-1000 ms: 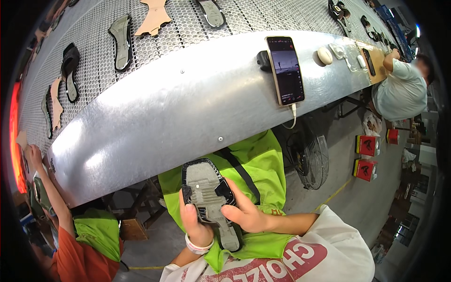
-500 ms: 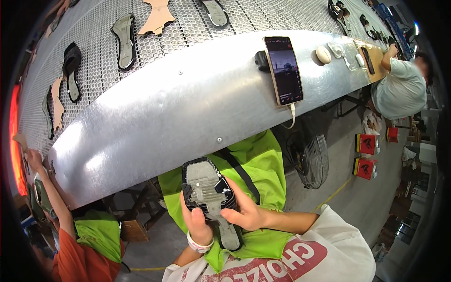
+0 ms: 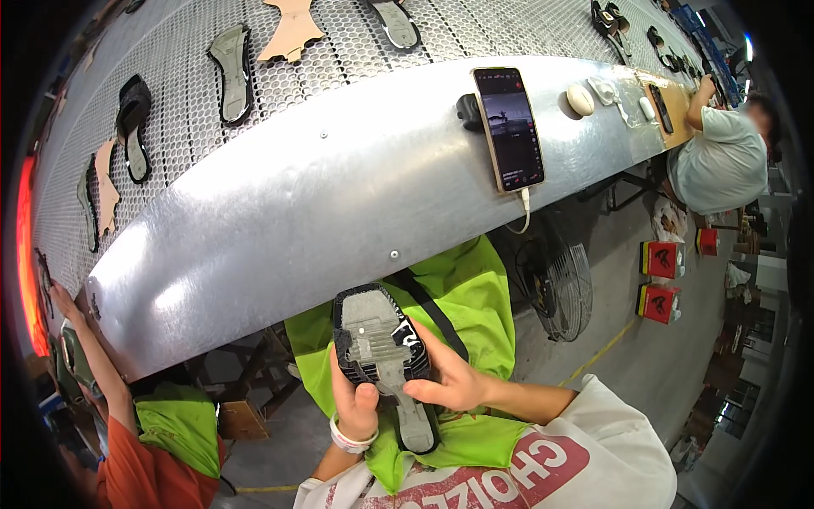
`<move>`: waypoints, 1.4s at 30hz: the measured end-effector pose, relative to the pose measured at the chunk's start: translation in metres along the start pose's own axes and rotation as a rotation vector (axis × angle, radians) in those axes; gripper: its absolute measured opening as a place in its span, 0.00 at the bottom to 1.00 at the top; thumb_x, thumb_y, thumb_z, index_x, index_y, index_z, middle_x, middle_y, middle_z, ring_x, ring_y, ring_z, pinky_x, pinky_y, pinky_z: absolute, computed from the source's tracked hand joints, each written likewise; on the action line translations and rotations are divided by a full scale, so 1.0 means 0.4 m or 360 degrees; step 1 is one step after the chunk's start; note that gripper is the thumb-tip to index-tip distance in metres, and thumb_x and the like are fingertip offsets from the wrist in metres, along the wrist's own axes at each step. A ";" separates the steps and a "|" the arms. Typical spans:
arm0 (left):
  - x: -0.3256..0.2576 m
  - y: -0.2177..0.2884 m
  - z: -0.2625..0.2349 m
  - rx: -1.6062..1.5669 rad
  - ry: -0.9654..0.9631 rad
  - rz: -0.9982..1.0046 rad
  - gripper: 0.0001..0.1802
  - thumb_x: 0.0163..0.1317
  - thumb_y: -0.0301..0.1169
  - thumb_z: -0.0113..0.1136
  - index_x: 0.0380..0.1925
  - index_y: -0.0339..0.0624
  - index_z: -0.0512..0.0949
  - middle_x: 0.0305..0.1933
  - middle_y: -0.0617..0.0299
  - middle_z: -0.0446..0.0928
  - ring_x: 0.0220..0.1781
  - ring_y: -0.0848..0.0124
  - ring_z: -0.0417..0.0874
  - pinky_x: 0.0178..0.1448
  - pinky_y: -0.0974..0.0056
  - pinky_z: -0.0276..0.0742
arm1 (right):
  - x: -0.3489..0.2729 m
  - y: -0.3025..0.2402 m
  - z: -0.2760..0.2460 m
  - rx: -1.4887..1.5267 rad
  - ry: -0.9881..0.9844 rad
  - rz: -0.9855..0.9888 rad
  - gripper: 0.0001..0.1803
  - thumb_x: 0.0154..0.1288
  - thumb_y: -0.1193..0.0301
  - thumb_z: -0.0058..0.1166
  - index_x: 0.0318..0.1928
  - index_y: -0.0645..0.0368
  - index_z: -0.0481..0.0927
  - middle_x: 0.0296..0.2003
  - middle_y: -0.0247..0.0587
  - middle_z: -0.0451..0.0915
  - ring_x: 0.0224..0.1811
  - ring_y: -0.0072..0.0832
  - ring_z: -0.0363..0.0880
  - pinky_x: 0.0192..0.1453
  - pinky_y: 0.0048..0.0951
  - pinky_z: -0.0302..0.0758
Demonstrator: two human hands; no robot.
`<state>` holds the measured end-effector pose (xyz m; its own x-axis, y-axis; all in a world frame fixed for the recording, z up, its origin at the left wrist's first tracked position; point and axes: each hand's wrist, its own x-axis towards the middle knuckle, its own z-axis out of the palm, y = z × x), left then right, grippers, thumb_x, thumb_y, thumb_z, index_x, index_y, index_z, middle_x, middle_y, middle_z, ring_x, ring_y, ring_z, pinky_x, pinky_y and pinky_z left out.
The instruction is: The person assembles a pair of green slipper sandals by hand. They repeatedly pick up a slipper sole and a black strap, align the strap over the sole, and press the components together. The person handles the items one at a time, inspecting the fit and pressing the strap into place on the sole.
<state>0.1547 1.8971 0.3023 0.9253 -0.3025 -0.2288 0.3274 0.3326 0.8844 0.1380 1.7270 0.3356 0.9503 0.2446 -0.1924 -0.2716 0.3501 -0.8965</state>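
A sandal [image 3: 366, 312] is between my two hands over my lap, its grey underside turned up and its wide end pointing away from me. Black strap material wraps around its edges, with strap ends lying against the underside near the middle. My left hand [image 3: 356, 405] grips the left edge, thumb close to the narrow waist. Opposite it, my right hand [image 3: 448, 379] holds the right edge, thumb resting beside the waist and fingers partly hidden behind the sandal. Bright green cloth [image 3: 475, 297] covers my lap beneath.
A metal table [image 3: 280, 204] curves ahead, bearing a phone [image 3: 513, 127] on a stand with a white cable. Behind it, a perforated conveyor [image 3: 178, 85] carries insoles [image 3: 231, 76] and tan pieces [image 3: 292, 30]. A fan [image 3: 560, 284] stands at right. Co-workers sit at both sides.
The strap ends that jutted up from the sandal's sides now lie flatter on its underside. Pieces on the conveyor have shifted slightly right. The left co-worker's hand has moved down a little.
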 end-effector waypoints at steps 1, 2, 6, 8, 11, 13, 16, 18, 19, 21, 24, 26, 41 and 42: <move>-0.004 -0.011 -0.015 -0.0056 -0.0028 -0.0034 0.45 0.61 0.51 0.60 0.65 0.30 0.55 0.60 0.54 0.66 0.59 0.67 0.68 0.64 0.62 0.64 | 0.001 0.002 -0.003 0.0043 -0.0028 0.0002 0.47 0.65 0.71 0.55 0.72 0.72 0.37 0.71 0.53 0.51 0.73 0.34 0.50 0.75 0.33 0.48; -0.006 -0.015 -0.024 -0.0111 -0.0056 -0.0068 0.45 0.61 0.51 0.60 0.65 0.29 0.54 0.60 0.54 0.66 0.59 0.67 0.68 0.64 0.62 0.64 | 0.004 0.007 -0.010 0.0086 -0.0057 0.0004 0.48 0.64 0.71 0.55 0.72 0.72 0.37 0.71 0.53 0.51 0.73 0.34 0.50 0.74 0.32 0.49; -0.005 -0.005 -0.023 -0.0004 -0.0059 -0.0011 0.46 0.59 0.51 0.61 0.66 0.30 0.53 0.61 0.54 0.66 0.60 0.67 0.68 0.64 0.61 0.64 | -0.003 0.018 -0.003 -0.0081 -0.0061 -0.0009 0.49 0.63 0.71 0.57 0.72 0.73 0.37 0.71 0.54 0.51 0.74 0.35 0.50 0.75 0.33 0.48; -0.007 0.001 -0.009 0.0044 0.0012 0.0038 0.48 0.59 0.51 0.62 0.67 0.30 0.52 0.61 0.54 0.66 0.60 0.67 0.68 0.64 0.61 0.64 | -0.002 0.014 -0.005 -0.0211 -0.0094 -0.0049 0.50 0.63 0.71 0.58 0.72 0.73 0.36 0.71 0.55 0.50 0.74 0.35 0.49 0.75 0.33 0.47; -0.006 0.018 -0.018 -0.0092 -0.0068 -0.0051 0.49 0.58 0.49 0.64 0.67 0.30 0.51 0.61 0.54 0.65 0.61 0.66 0.68 0.65 0.60 0.64 | -0.002 0.008 -0.008 -0.0282 -0.0133 -0.0041 0.53 0.60 0.70 0.61 0.72 0.74 0.36 0.71 0.56 0.50 0.74 0.36 0.50 0.75 0.33 0.47; -0.013 0.002 -0.038 -0.0017 -0.0141 -0.0016 0.49 0.57 0.47 0.65 0.68 0.30 0.51 0.62 0.54 0.65 0.61 0.66 0.68 0.66 0.60 0.64 | -0.004 0.007 -0.010 -0.0354 -0.0164 -0.0042 0.55 0.57 0.70 0.64 0.72 0.74 0.36 0.70 0.57 0.51 0.74 0.37 0.50 0.75 0.33 0.48; -0.012 -0.002 -0.041 0.0063 -0.0136 -0.0020 0.50 0.56 0.45 0.67 0.68 0.30 0.50 0.63 0.52 0.64 0.63 0.64 0.68 0.66 0.59 0.64 | 0.000 0.007 -0.020 -0.0449 -0.0183 -0.0030 0.61 0.51 0.69 0.70 0.72 0.73 0.36 0.70 0.57 0.52 0.73 0.36 0.52 0.74 0.33 0.51; -0.013 -0.009 -0.038 -0.0063 -0.0127 -0.0048 0.51 0.55 0.43 0.69 0.68 0.30 0.49 0.64 0.52 0.63 0.63 0.65 0.68 0.67 0.59 0.64 | 0.001 -0.001 -0.014 -0.0420 -0.0201 -0.0014 0.61 0.51 0.70 0.70 0.72 0.72 0.35 0.69 0.55 0.53 0.72 0.35 0.53 0.74 0.33 0.52; -0.018 -0.002 -0.038 -0.0107 -0.0152 -0.0063 0.51 0.54 0.42 0.69 0.69 0.31 0.49 0.64 0.52 0.63 0.63 0.65 0.68 0.67 0.59 0.64 | -0.005 0.000 -0.006 -0.0372 -0.0197 0.0017 0.61 0.51 0.70 0.70 0.72 0.71 0.36 0.69 0.55 0.54 0.72 0.35 0.53 0.74 0.33 0.52; -0.017 0.013 -0.033 -0.0212 -0.0218 -0.0080 0.52 0.53 0.39 0.71 0.69 0.32 0.48 0.64 0.52 0.63 0.63 0.65 0.68 0.67 0.59 0.64 | -0.004 -0.006 -0.004 -0.0372 -0.0197 -0.0007 0.59 0.53 0.70 0.68 0.72 0.71 0.37 0.68 0.53 0.54 0.71 0.35 0.54 0.74 0.34 0.52; -0.016 0.012 -0.037 -0.0241 -0.0289 -0.0089 0.55 0.49 0.34 0.74 0.69 0.33 0.46 0.64 0.53 0.62 0.64 0.66 0.67 0.67 0.59 0.63 | 0.009 -0.024 -0.003 -0.0051 -0.0132 0.0055 0.53 0.56 0.70 0.64 0.71 0.71 0.39 0.67 0.52 0.55 0.70 0.35 0.55 0.73 0.34 0.53; -0.012 0.008 -0.045 -0.0213 -0.0363 -0.0064 0.55 0.48 0.32 0.74 0.69 0.33 0.46 0.64 0.53 0.62 0.65 0.66 0.66 0.67 0.59 0.63 | 0.017 -0.025 -0.003 0.0108 -0.0093 0.0054 0.46 0.61 0.71 0.57 0.70 0.72 0.43 0.65 0.51 0.57 0.68 0.35 0.57 0.72 0.34 0.54; -0.009 0.027 -0.060 -0.0115 -0.0521 0.0032 0.63 0.41 0.28 0.77 0.71 0.33 0.43 0.68 0.52 0.58 0.69 0.63 0.63 0.70 0.57 0.59 | 0.030 -0.062 0.025 0.0076 0.0112 0.0170 0.25 0.70 0.64 0.48 0.59 0.65 0.60 0.51 0.42 0.69 0.55 0.25 0.66 0.62 0.30 0.63; -0.008 0.030 -0.065 -0.0098 -0.0547 0.0017 0.64 0.40 0.28 0.78 0.71 0.33 0.43 0.68 0.52 0.58 0.69 0.63 0.62 0.71 0.57 0.59 | 0.032 -0.065 0.026 0.0099 0.0125 0.0200 0.24 0.70 0.65 0.48 0.59 0.65 0.60 0.50 0.41 0.69 0.54 0.25 0.66 0.61 0.30 0.63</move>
<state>0.1606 1.9254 0.3032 0.8137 -0.5782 -0.0602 0.3388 0.3876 0.8573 0.1555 1.7305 0.3605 0.9166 0.2191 -0.3344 -0.3957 0.3770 -0.8375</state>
